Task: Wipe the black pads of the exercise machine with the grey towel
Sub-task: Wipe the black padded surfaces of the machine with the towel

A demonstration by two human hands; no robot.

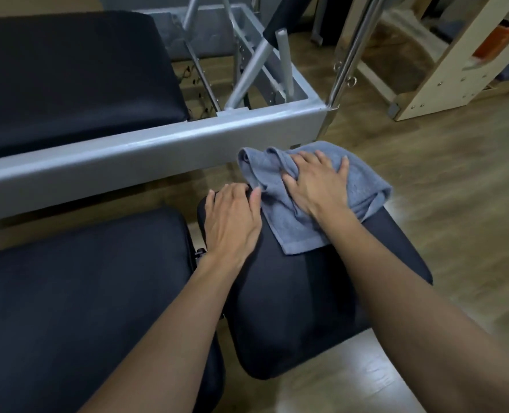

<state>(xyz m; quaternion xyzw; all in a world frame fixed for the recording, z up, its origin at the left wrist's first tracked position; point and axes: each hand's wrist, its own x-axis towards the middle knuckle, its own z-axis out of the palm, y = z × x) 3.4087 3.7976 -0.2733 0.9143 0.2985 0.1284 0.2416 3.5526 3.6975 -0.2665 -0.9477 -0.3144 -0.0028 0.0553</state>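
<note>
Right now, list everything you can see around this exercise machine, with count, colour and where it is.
Small pad: one, black, centre, under both hands.
Long pad: one, black, lower left, beside the small pad.
Far pad: one, black, upper left, behind the frame rail.
Towel: one, grey, bunched on the far end of the small pad.
Frame rail: one, grey metal, running across the middle.
Metal bars: several, silver, inside the frame, top centre.
Wooden rack: one, pale wood, top right.
Orange item: one, on the rack; blurred.
Floor: wood-look, right side.
Left hand: flat on the small pad, beside the towel.
Right hand: pressed flat on the towel.
</note>
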